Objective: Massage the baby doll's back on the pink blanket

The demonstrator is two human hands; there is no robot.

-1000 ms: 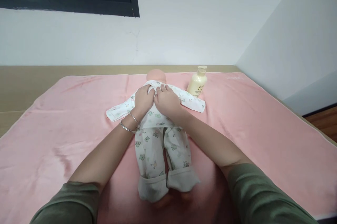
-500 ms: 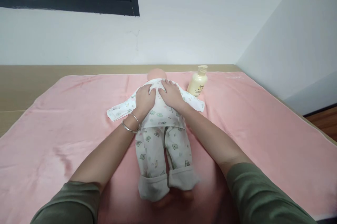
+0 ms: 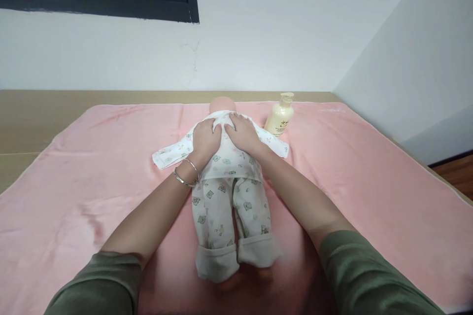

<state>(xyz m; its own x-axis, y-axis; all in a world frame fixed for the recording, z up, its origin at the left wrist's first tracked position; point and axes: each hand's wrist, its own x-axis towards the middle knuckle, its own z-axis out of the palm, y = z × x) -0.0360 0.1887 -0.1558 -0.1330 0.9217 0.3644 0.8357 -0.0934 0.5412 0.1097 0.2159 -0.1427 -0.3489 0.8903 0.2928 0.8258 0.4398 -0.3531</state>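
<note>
A baby doll (image 3: 231, 164) in white printed pyjamas lies stretched out, its bare head (image 3: 222, 104) at the far end and its feet towards me. My left hand (image 3: 206, 138) rests flat on the left side of the upper torso, fingers extended. On the right side, my right hand (image 3: 243, 132) lies the same way, its fingers a little spread. The two thumbs point towards each other with a small gap between them. Both sleeves reach outward, and the trouser cuffs (image 3: 217, 262) are turned up. Neither hand grips anything.
Beneath the doll spreads a pink cloth (image 3: 111, 167) with some wrinkles, over a pale wooden surface (image 3: 44, 113). A cream pump bottle (image 3: 279, 117) stands beyond the doll's right-hand sleeve. Behind are a white wall (image 3: 258, 34) and a dark window frame (image 3: 148, 2).
The whole scene sits slightly farther right in view. Both hands keep their places on the doll's torso, with no clear movement against it.
</note>
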